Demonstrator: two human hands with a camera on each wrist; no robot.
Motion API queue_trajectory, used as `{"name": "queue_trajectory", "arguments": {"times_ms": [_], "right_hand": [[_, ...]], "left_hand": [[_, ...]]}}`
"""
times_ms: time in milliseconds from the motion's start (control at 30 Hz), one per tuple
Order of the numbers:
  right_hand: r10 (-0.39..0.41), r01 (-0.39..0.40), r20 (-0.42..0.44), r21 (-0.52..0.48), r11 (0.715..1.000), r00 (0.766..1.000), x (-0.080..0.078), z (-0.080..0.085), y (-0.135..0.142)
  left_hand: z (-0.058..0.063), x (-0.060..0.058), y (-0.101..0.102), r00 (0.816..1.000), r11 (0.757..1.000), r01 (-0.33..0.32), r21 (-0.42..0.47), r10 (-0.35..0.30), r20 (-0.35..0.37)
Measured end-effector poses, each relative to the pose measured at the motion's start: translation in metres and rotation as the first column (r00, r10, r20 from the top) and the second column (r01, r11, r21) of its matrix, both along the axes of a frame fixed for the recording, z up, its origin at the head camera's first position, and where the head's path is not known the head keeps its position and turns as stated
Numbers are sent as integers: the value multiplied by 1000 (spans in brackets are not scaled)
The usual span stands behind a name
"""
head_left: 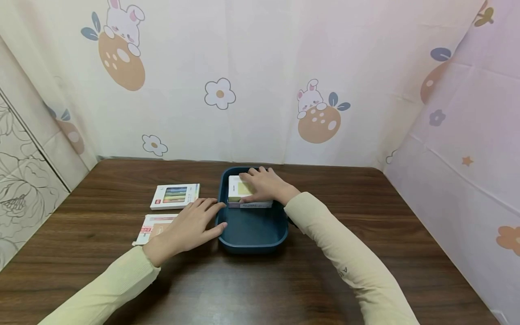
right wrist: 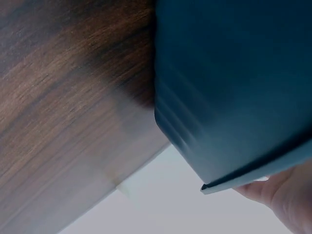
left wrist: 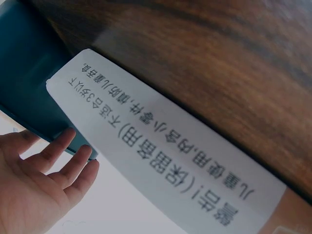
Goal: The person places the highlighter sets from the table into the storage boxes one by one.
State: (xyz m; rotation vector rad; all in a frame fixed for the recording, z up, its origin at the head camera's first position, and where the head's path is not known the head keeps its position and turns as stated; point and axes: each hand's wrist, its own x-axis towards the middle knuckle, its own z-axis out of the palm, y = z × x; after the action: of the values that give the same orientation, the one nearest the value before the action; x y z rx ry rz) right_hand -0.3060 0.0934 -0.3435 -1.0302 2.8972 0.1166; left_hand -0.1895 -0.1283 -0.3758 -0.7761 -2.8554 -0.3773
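A dark blue rectangular tray (head_left: 253,247) stands on the table. My right hand (head_left: 266,186) reaches over its far right side and holds a white and yellow-green box (head_left: 234,187) lying in its far half, thumb at the near edge, fingers over the far edge. My left hand (head_left: 192,228) has its fingers spread, fingertips at the tray's left rim. In the left wrist view, that hand's fingers (left wrist: 63,151) are beside the tray wall (left wrist: 29,97). The right wrist view has the tray's outer side (right wrist: 219,97), with part of the right hand (right wrist: 287,195) behind the rim.
Left of the tray lies a flat white box (head_left: 156,198) with a window showing coloured sticks. Nearer, a white and tan box (head_left: 148,228) lies partly hidden by my left hand; its printed side (left wrist: 161,141) fills the left wrist view. A patterned curtain (head_left: 260,126) hangs behind the table.
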Motion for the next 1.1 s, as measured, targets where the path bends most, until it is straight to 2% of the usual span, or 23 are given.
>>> {"name": "queue_trajectory", "arguments": {"times_ms": [233,600,867,1100], "right_hand": [[-14,14,-9,-9,1000,1000,4,9,5],[-31,23,-89,-91,996,996,21,30,24],[-38,20,-128,-138,990,991,36,33,45],[-58,26,-161,-194,981,985,51,29,65]], "left_hand": [[0,0,0,1000,1000,3,-3,-3,-9],[-1,0,-1,1000,1000,4,2,-4,-18],[0,0,0,1000,1000,2,6,-2,-4],[0,1,0,999,1000,15,8,-14,-32]]}}
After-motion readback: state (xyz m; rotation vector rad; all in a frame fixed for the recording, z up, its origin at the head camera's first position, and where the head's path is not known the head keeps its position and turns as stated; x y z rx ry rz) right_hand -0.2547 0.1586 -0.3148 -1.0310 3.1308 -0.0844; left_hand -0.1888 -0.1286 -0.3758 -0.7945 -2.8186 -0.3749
